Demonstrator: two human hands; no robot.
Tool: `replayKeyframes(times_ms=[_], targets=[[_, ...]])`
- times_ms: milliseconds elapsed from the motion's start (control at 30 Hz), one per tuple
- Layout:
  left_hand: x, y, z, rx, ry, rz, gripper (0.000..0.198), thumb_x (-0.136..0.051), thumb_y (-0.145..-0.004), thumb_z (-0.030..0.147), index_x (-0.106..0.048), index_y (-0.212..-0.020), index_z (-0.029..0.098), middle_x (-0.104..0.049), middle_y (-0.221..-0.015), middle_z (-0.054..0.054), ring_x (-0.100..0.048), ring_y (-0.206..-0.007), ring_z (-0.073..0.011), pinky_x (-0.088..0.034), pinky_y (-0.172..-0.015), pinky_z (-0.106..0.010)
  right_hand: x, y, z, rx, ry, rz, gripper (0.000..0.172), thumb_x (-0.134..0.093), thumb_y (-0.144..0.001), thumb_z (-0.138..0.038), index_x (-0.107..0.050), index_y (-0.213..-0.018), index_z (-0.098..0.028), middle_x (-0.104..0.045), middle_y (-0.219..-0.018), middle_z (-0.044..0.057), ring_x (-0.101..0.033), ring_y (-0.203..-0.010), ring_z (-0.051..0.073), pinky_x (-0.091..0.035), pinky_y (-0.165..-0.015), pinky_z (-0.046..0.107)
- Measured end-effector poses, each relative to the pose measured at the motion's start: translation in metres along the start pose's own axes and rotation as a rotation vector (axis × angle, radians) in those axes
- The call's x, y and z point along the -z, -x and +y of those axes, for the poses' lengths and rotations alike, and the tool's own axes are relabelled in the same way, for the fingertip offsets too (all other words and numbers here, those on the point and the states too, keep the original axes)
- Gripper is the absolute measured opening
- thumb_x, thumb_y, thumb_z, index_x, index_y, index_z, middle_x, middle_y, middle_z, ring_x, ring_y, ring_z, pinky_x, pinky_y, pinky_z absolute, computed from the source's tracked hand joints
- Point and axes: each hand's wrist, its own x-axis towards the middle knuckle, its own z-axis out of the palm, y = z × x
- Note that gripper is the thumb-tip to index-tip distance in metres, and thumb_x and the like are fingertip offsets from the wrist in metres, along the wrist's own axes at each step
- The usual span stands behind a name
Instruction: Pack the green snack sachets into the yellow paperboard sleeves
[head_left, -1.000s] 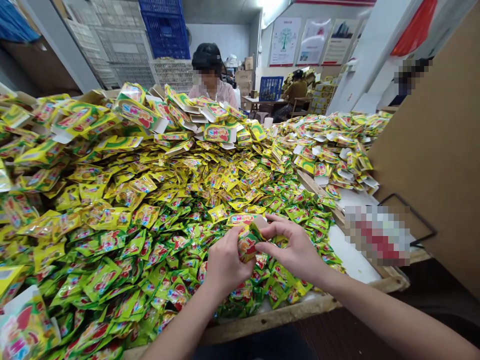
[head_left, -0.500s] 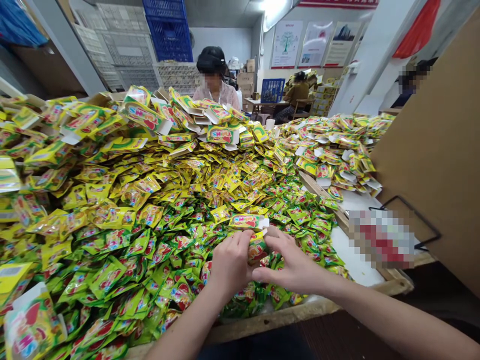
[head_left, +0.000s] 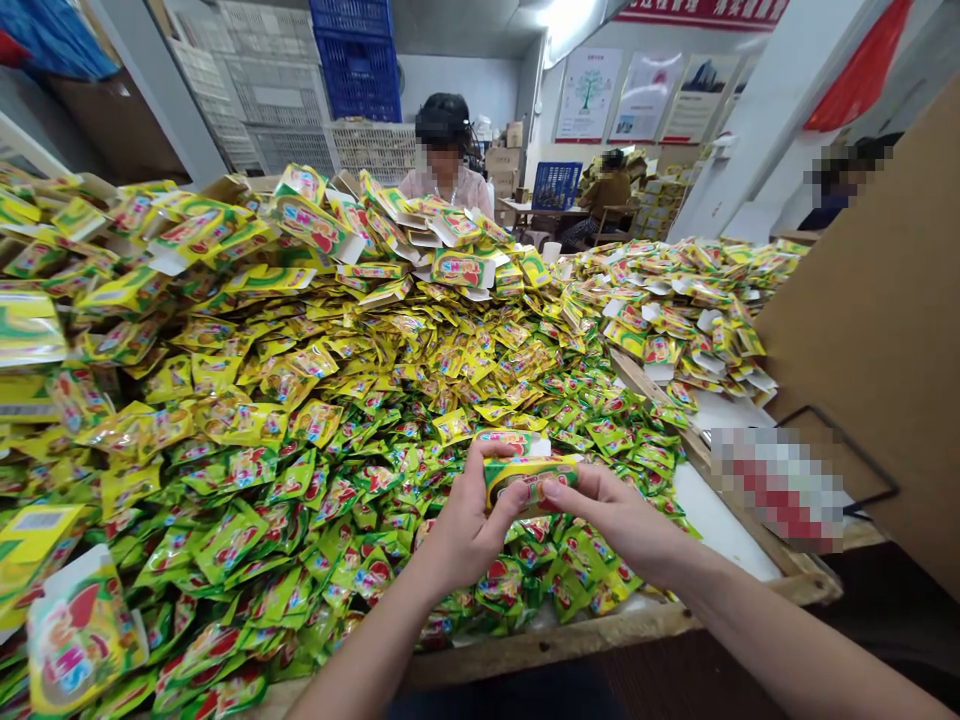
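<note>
A small yellow and green carton lies sideways between my two hands, above the green sachets. My left hand grips its left end, thumb on the front and fingers around the far side. On the right end, the thumb of my right hand presses the front face, with the fingers behind. What is inside the carton cannot be seen. Just behind it another small carton rests on the heap. Green sachets surround my hands, and yellow sachets lie farther back.
Piled cartons line the back and left. At right are a wooden edge strip, a large cardboard sheet and a black wire frame. A co-worker sits across the heap. Crates are stacked behind.
The carton has turned, so its long printed face now shows between my hands. My hands have moved apart to its two ends. The whole view has shifted slightly.
</note>
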Motion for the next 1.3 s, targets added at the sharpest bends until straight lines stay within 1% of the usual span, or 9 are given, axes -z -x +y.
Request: replayKeyframes(times_ms=[167,467,567,633,733,867,1033,1133,1300], targets=[[0.001,-0.002,0.000,-0.098,-0.017,0.030,0.025,-0.046,-0.089,0.039,-0.045,-0.106,0.021,-0.061,-0.087,-0.002,-0.058,-0.072,-0.0144,-0.047,-0.067,-0.026,0.005,0.001,0.000,-0.023,0.057,-0.077,0.030,-0.070,-0.069,-0.051,-0.072,-0.080,-0.023,-0.074,-0.083,0.003,-0.067,-0.089,0.021,-0.049,-0.090,0.041],[-0.014,-0.007,-0.007,-0.106,0.159,0.215,0.024,-0.049,-0.088,0.039,-0.043,-0.102,0.020,-0.059,-0.101,-0.007,-0.061,-0.085,-0.0165,-0.048,-0.073,-0.028,-0.005,-0.006,0.016,0.328,0.214,0.378,0.028,-0.072,-0.068,-0.042,-0.062,-0.077,-0.018,-0.063,-0.062,0.000,-0.062,-0.060,0.015,-0.055,-0.062,0.030],[-0.016,-0.005,-0.006,-0.092,0.157,0.246,0.025,-0.050,-0.087,0.039,-0.043,-0.102,0.021,-0.059,-0.100,-0.007,-0.060,-0.084,-0.0163,-0.047,-0.073,-0.027,0.005,-0.001,0.021,0.428,0.220,0.595,0.052,-0.082,-0.057,-0.035,-0.057,-0.101,-0.022,-0.063,-0.074,-0.001,-0.064,-0.069,0.016,-0.055,-0.067,0.029],[-0.018,-0.003,-0.004,-0.087,0.146,0.203,0.025,-0.050,-0.087,0.039,-0.044,-0.102,0.021,-0.060,-0.094,-0.005,-0.060,-0.079,-0.0157,-0.046,-0.070,-0.027,0.009,0.004,0.027,0.304,0.098,0.479,0.063,-0.084,-0.053,-0.035,-0.055,-0.108,-0.024,-0.066,-0.090,0.002,-0.066,-0.077,0.017,-0.056,-0.067,0.029],[-0.021,-0.001,-0.006,-0.014,0.114,0.054,0.024,-0.048,-0.088,0.040,-0.047,-0.102,0.020,-0.059,-0.078,-0.001,-0.057,-0.066,-0.0143,-0.044,-0.062,-0.026,0.019,0.008,0.035,-0.061,0.001,0.183,0.039,-0.079,-0.059,-0.042,-0.065,-0.086,-0.017,-0.068,-0.076,0.003,-0.065,-0.064,0.016,-0.054,-0.052,0.025],[-0.016,-0.006,-0.011,0.061,0.181,-0.123,0.036,-0.039,-0.091,0.045,-0.040,-0.117,0.020,-0.058,-0.071,0.001,-0.054,-0.056,-0.0125,-0.043,-0.056,-0.025,0.069,-0.017,-0.001,-0.149,0.175,0.217,0.029,-0.080,-0.057,-0.034,-0.066,-0.073,-0.013,-0.069,-0.067,0.005,-0.063,-0.056,0.015,-0.051,-0.045,0.024],[0.002,-0.019,-0.017,0.017,0.178,0.272,0.045,-0.053,-0.085,0.041,-0.033,-0.120,0.020,-0.062,-0.094,-0.005,-0.058,-0.069,-0.0132,-0.047,-0.065,-0.028,0.160,-0.071,-0.103,0.279,0.746,0.929,0.028,-0.043,-0.089,-0.026,-0.064,-0.089,-0.008,-0.067,-0.101,0.018,-0.068,-0.083,0.019,-0.051,-0.063,0.030],[0.014,-0.027,-0.022,-0.004,0.114,0.533,0.040,-0.058,-0.081,0.035,-0.040,-0.113,0.019,-0.061,-0.089,-0.004,-0.056,-0.066,-0.0125,-0.046,-0.063,-0.026,0.166,-0.089,-0.099,0.286,0.927,0.865,0.035,-0.035,-0.091,-0.023,-0.066,-0.090,-0.007,-0.066,-0.105,0.018,-0.065,-0.093,0.021,-0.049,-0.075,0.034],[0.030,-0.034,-0.035,-0.029,0.084,0.718,0.034,-0.058,-0.078,0.032,-0.044,-0.107,0.019,-0.059,-0.081,-0.001,-0.055,-0.063,-0.0115,-0.046,-0.059,-0.023,0.117,-0.106,0.001,0.147,1.261,0.417,0.007,-0.072,-0.066,-0.012,-0.070,-0.072,-0.015,-0.071,-0.081,0.007,-0.066,-0.082,0.021,-0.052,-0.078,0.032]])
